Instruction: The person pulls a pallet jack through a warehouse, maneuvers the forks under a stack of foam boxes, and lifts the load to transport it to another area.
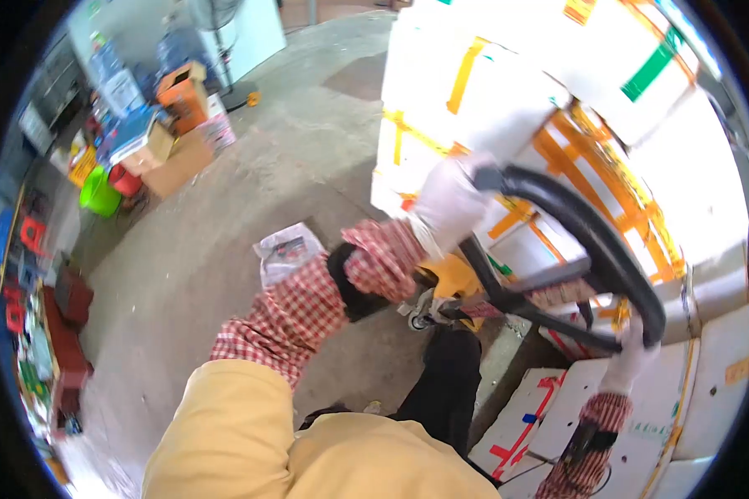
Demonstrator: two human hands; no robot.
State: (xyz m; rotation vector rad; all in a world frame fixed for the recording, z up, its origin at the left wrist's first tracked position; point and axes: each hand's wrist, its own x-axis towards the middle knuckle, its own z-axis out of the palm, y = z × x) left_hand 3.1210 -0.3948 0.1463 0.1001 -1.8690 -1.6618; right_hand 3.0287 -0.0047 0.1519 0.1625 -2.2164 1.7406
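My left hand (pixel 451 202), in a white glove, is closed round the upper left end of a black curved handle (pixel 578 212). Lower right, my right hand (pixel 632 359), also gloved, grips the other end of that handle. Checked red sleeves cover both forearms. The handle belongs to a cart whose yellow base (pixel 453 279) and small wheel (pixel 419 319) show near my leg. White foam boxes (pixel 508 91) bound with yellow and green tape are stacked just beyond the handle.
More white boxes (pixel 616 399) with red tape stand at the lower right. A white bag (pixel 287 252) lies on the concrete floor (pixel 250 183). Cardboard boxes (pixel 179 162), a green bucket (pixel 100 193) and large bottles (pixel 112 71) are at the upper left. Shelved goods line the left edge.
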